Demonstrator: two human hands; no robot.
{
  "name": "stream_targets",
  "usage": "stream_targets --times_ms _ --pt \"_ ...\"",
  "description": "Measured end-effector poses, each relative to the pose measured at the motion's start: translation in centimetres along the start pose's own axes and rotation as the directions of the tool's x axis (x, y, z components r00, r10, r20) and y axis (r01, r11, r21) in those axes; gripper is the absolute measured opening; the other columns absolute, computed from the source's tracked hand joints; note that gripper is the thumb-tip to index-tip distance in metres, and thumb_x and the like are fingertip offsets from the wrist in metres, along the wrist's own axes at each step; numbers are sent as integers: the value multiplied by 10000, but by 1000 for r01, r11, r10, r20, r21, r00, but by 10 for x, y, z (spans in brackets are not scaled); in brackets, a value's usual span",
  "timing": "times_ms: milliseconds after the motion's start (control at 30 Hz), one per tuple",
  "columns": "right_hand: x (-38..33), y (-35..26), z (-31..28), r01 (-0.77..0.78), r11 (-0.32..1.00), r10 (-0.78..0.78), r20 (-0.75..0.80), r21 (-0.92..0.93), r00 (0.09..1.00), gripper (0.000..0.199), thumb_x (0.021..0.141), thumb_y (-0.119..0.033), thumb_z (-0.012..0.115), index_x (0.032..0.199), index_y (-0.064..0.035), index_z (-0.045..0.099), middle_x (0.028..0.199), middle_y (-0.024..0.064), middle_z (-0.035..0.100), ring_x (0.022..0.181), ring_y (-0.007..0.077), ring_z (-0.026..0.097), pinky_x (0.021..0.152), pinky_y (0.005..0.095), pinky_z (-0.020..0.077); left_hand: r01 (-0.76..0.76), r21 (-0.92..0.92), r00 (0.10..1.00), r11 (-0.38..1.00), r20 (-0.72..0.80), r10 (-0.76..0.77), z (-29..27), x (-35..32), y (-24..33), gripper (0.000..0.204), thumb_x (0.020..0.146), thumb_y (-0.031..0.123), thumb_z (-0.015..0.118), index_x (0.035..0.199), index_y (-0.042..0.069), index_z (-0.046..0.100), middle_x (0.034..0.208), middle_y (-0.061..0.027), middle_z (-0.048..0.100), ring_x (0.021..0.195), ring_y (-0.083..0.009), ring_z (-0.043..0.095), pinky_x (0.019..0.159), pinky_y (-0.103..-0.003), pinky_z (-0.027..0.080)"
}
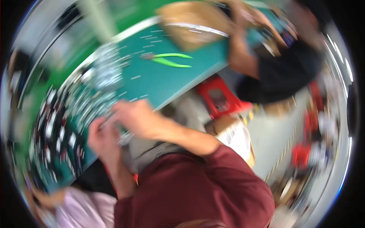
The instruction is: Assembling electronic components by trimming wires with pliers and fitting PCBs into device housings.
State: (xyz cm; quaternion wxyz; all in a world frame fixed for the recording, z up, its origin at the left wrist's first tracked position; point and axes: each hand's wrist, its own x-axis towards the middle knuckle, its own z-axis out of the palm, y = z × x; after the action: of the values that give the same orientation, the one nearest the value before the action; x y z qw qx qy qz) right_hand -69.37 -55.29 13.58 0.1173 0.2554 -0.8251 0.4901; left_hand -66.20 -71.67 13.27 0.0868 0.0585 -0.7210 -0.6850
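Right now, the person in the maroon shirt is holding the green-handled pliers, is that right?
Not quite: in the head view the pliers lie on the table, apart from the person's left hand and right hand.

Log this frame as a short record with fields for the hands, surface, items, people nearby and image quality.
Left hand: fingers bent, beside the right hand
Right hand: close to the left
Held: too blurred to tell
Surface: teal tabletop
On surface: green-handled pliers, brown cardboard box, heap of clear shiny pieces
Below surface: red plastic stool
People nearby: one in a black top, upper right; one in a pale pink top, lower left
Image: strongly motion-blurred
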Motion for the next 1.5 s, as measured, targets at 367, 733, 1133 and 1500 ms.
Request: stream_targets --times_ms 367,733,1133,1500 --pt "-110 -40 -59 -281 950 309 -537 135 785 246 881 -245 663 856 -12 589 671 167 634 613 392 616 541 480 458 82 -162 749 983 661 46 78 -29 12 169 1019 190 571 1038 22 563 667 13 482 516 -36 369 441 -190 250" --pt "-235 -109 -98 -564 813 467 -741 145 484 215 869 -163 662 802 31 600 672 209 632 655 424 622 585 474 477 329 22 17 944 999 -30 156 -94 14 202 1026 217 573 981 24 538 766 -25 530 514 -55 431 429 -180 301" --pt "-256 -101 -91 -576 814 411 -775 74 481 227 873 -185 661 836 29 592 681 216 633 678 441 623 594 492 489 152 13 200 988 979 -44 152 -135 13 229 1023 241 584 960 27 537 702 -26 527 518 -56 427 427 -197 291" --pt "-274 -125 -87 -556 820 468 -714 134 520 251 927 -213 610 872 29 572 732 235 631 726 444 618 625 490 475 279 124 13 952 991 -133 148 -134 16 179 988 211 621 943 47 564 678 -10 540 533 -59 443 473 -199 324"
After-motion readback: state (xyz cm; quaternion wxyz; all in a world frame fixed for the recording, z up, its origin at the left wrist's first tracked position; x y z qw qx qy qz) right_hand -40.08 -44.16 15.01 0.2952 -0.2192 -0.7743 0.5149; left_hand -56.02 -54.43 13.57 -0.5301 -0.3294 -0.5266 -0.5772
